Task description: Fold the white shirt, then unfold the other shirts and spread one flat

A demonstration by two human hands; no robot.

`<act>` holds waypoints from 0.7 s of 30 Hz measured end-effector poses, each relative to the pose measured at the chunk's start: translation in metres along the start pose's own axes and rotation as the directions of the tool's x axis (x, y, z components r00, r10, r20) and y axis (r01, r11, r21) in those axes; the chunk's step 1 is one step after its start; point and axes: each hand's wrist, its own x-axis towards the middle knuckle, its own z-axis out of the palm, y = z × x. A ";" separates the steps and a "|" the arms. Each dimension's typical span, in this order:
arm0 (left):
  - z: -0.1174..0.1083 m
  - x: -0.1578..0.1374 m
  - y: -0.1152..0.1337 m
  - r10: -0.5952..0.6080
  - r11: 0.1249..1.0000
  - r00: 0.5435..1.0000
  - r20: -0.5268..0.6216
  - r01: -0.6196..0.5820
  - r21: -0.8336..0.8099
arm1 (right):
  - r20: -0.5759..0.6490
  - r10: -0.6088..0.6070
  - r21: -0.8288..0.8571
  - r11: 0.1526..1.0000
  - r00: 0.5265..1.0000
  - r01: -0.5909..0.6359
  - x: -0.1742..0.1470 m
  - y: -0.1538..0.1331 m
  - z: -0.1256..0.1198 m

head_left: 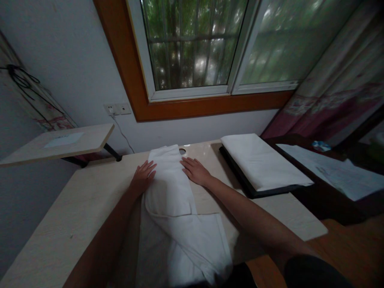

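A white garment (171, 188) lies lengthwise on the pale wooden desk (99, 192), its far part folded into a narrow strip. Nearer to me it spreads wider in loose layers and hangs toward my lap; its exact kind I cannot make out. My left hand (143, 176) rests flat on the left edge of the strip, fingers stretched and slightly apart. On the opposite edge, my right hand (195, 170) lies with its fingers extended onto the cloth. Neither hand grips the fabric.
A white folded cloth (261, 160) sits on a black flat object (252, 193) at the desk's right. Left stands a raised shelf (90, 140) with a paper sheet. Behind are a cable hole (182, 151), a wall socket (117, 109) and a window. Papers (333, 172) lie far right.
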 end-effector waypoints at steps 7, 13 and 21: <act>-0.026 -0.057 0.014 0.215 0.976 0.977 -0.015 -0.215 -0.039 | -0.077 -0.290 0.116 0.948 0.954 0.297 -0.057 -0.023 -0.018; -0.036 -0.093 0.016 0.268 0.963 0.963 -0.032 -0.268 -0.019 | -0.004 -0.316 0.107 0.943 0.949 0.315 -0.090 -0.041 -0.032; -0.027 -0.074 0.016 0.154 0.988 0.988 0.010 -0.154 0.023 | 0.019 -0.231 0.081 0.970 0.973 0.229 -0.066 -0.026 -0.027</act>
